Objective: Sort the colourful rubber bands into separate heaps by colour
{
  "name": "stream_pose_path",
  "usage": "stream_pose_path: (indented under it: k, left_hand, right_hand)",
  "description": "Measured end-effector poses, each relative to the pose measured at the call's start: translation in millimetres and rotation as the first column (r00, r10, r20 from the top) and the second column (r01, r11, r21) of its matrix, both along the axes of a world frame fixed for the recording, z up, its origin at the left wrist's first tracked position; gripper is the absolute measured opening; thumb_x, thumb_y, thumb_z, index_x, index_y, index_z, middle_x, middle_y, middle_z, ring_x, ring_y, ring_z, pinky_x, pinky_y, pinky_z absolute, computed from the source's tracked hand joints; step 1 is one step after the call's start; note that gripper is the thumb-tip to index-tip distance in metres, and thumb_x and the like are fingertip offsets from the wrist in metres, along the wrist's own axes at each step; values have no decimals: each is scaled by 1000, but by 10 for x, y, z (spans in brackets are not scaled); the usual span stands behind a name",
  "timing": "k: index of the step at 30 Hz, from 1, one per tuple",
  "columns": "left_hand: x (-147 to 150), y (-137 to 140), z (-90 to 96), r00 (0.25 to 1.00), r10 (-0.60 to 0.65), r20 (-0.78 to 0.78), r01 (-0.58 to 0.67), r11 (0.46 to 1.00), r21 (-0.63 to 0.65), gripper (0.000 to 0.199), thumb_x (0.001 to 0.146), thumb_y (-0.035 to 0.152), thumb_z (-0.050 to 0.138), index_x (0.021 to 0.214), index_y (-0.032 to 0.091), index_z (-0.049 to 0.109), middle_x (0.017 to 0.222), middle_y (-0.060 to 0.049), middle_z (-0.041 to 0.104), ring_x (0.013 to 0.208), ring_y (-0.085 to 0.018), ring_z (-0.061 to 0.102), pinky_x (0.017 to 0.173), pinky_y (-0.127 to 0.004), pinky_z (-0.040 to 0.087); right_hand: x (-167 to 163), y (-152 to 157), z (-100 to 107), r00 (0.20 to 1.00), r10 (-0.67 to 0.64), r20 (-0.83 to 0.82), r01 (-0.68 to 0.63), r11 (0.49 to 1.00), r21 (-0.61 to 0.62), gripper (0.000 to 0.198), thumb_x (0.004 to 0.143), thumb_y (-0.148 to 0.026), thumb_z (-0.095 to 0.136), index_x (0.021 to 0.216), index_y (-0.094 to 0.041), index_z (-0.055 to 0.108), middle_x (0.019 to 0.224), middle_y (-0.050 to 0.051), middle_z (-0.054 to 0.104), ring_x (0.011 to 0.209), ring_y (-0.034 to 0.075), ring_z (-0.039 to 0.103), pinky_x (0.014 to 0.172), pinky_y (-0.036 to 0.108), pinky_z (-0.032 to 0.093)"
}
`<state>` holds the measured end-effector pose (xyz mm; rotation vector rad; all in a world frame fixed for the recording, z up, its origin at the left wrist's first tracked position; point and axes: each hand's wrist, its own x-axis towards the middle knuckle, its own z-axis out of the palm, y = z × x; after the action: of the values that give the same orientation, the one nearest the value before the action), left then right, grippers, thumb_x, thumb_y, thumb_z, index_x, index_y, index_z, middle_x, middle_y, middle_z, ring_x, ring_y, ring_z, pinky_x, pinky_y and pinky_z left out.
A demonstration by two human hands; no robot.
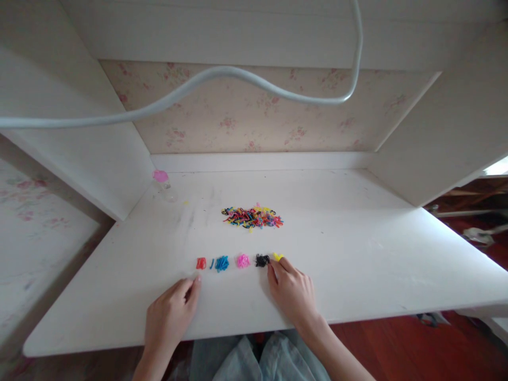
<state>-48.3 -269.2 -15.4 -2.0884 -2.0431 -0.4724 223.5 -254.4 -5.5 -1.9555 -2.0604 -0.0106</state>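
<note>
My left hand (170, 309) rests on the white table (369, 254) with curled fingers, its tips just below a small red pile of rubber bands (201, 263). Whether anything is pinched there is hidden. My right hand (291, 286) has thumb and forefinger together at the right edge of a black pile of rubber bands (262, 260), pinching at a black band. Its fingers partly cover a yellow pile (278, 256). Between the hands lie a blue pile (222, 263), with a blue band (211, 263) at its left, and a pink pile (243, 261).
A larger heap of mixed-colour rubber bands (254, 217) lies farther back. At the back left, a clear container with a pink lid (161, 176) lies near the side panel. A white cable (238, 71) crosses above. The table's front edge is close to my lap.
</note>
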Motion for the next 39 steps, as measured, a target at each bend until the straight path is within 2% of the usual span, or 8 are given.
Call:
stream_pose_path:
  k: [4,15,19,24,28,32,35,39]
  left_hand:
    - [-5,-4,-4,1000,9,14,-9,1000,-13,36,88,44,48,62,21,57,56,2,61,50,-8,54,52,-23,26]
    - [-4,0,0,999,8,44,-7,1000,-14,37,89,44,47,62,20,56,57,2,61,51,-8,54,53,-22,27]
    - [-15,4,-20,996,2,93,-1,1000,-4,38,89,43,46,61,19,54,55,2,59,50,-7,52,53,-21,28]
    - [14,36,55,981,-19,194,30,998,-52,38,90,43,44,63,19,55,57,3,57,50,-6,50,54,-19,31]
    - [281,136,351,973,-119,199,140,986,-91,36,91,43,41,71,20,59,69,1,63,62,-8,57,60,-20,35]
    - [724,423,634,964,-206,169,243,940,-241,33,91,43,38,78,24,62,79,1,66,70,-10,59,63,-22,36]
    - [1006,747,662,971,-198,135,233,913,-336,29,89,42,42,80,25,64,88,2,68,77,-12,61,65,-23,39]
    - [1231,1101,537,982,-167,84,187,907,-378,26,87,40,45,92,26,65,101,0,67,87,-16,63,70,-26,43]
  right_hand:
    - [-2,14,-6,999,35,8,-35,999,6,31,95,-27,38,103,-26,68,93,3,68,67,12,65,53,22,35]
    - [7,-1,42,997,53,-56,-54,998,-13,32,95,-29,37,103,-28,68,91,2,67,62,11,62,51,23,31]
    - [172,45,88,980,30,-197,-21,999,45,34,96,-32,37,102,-27,70,83,2,66,63,11,60,55,21,34]
    - [601,353,53,911,-27,-413,69,994,87,35,92,-37,41,92,-23,74,74,1,63,62,10,56,61,21,38]
    - [906,612,-74,855,-129,-503,162,987,22,35,87,-40,44,89,-23,74,76,1,64,65,12,57,63,23,39]
    - [993,668,-150,807,-147,-572,175,985,-7,35,86,-41,44,89,-23,74,81,2,66,70,13,59,66,24,40]
    - [980,631,-152,816,-110,-567,125,992,-12,34,87,-40,44,88,-23,74,80,2,66,67,13,59,64,24,40]
    - [975,605,-145,811,-86,-579,115,993,14,34,87,-39,44,88,-23,74,78,2,65,65,12,58,63,23,40]
